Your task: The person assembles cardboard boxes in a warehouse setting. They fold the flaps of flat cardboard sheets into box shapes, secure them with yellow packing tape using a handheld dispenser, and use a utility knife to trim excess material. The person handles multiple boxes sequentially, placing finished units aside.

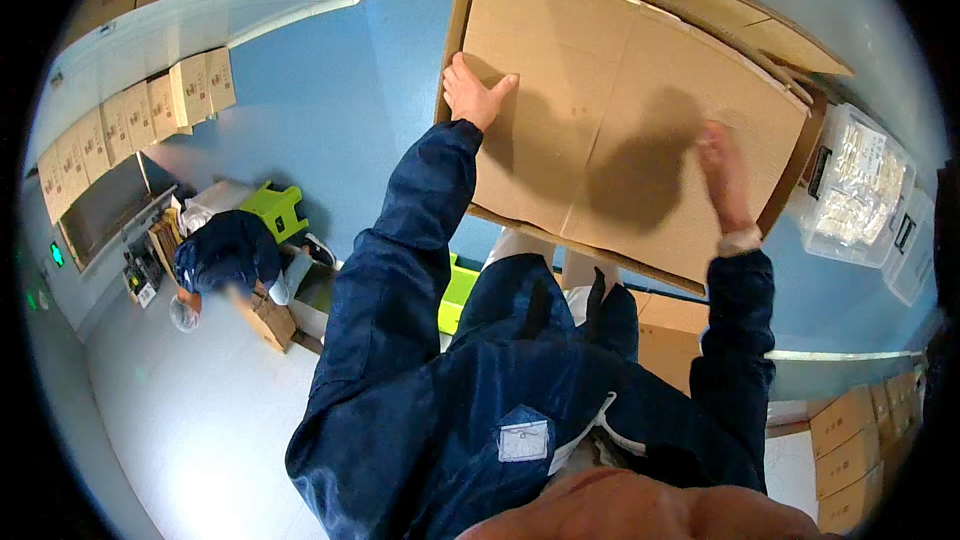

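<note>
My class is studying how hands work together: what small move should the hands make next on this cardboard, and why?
Perhaps settle the right hand flat on the right side of the cardboard sheet, to steady both sides. The left hand is at the sheet's left edge, while the right is blurred over the right side; contact is unclear.

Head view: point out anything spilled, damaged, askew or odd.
The thin tan cardboard pieces along the far side of the large brown cardboard box look slightly askew: their edges fan out at uneven angles instead of lining up. No spill shows, and no clear damage stands out.
</note>
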A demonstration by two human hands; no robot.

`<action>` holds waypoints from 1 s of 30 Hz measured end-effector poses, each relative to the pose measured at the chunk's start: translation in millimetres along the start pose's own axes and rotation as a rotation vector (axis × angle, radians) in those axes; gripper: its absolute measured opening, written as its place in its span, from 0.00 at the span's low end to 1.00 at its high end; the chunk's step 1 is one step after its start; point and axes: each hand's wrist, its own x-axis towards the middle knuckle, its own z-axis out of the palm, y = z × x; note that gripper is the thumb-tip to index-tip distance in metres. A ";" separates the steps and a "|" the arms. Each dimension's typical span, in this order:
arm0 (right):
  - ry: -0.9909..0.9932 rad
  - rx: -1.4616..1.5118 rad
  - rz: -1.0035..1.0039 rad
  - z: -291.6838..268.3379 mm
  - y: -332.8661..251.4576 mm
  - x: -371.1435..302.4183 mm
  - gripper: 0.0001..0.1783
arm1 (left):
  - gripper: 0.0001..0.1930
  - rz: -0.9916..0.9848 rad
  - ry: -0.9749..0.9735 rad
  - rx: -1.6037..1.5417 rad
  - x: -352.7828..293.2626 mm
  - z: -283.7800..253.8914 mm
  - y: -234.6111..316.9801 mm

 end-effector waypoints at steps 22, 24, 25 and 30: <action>-0.384 -0.314 -0.159 118.8 -82.8 71.4 0.16 | 0.29 -0.209 -0.594 -0.977 56.9 7.7 -48.3; -0.406 -0.316 -0.142 118.5 -83.1 74.3 0.15 | 0.29 -0.095 -0.815 -0.663 50.5 -21.2 -62.8; -0.417 -0.311 -0.136 119.5 -85.4 74.9 0.15 | 0.29 -0.071 -0.882 -0.581 43.5 -39.5 -68.7; -0.410 -0.342 -0.101 127.0 -86.3 76.4 0.12 | 0.28 -0.083 -0.842 -0.467 15.4 -68.9 -74.2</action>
